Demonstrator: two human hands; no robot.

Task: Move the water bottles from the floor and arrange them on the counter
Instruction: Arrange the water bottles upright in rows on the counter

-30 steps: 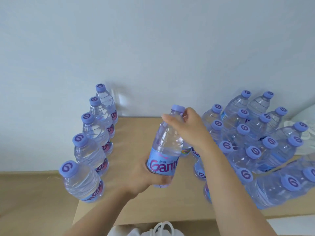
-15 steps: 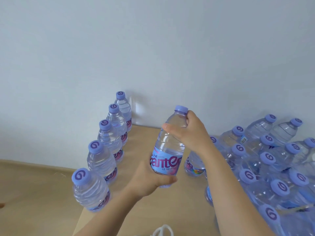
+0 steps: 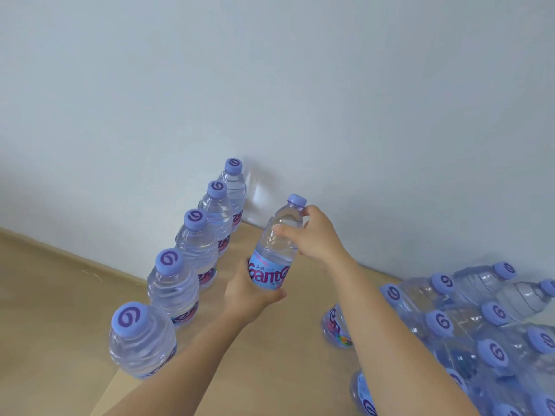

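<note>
You've got one water bottle [image 3: 274,250] held up above the bench [image 3: 270,355] with both hands on it. Your left hand [image 3: 249,292] is cupped under the base with fingers wrapped around the blue label, taking the weight, and your right hand [image 3: 315,235] is curled around the shoulder just below the purple cap [image 3: 297,201], which looks like it's there to keep the bottle upright and steer it. It's not touching the wood yet.

Off to the left there's a single-file row of five bottles [image 3: 186,277] running from the front edge back to the white wall [image 3: 270,85], all upright, caps up. My guess is the one you're holding goes into a second row next to that line, since you're carrying it in the open gap just right of it.

On the right there's a big cluster of bottles [image 3: 480,325] bunched close together, looking less neatly lined up than the row, though the wide-angle lens distorts that side.

The label on your bottle reads "Gant" plus a partly hidden letter in pink script, with some tiny print I can't make out. Every cap carries a dark purple swirl logo.
</note>
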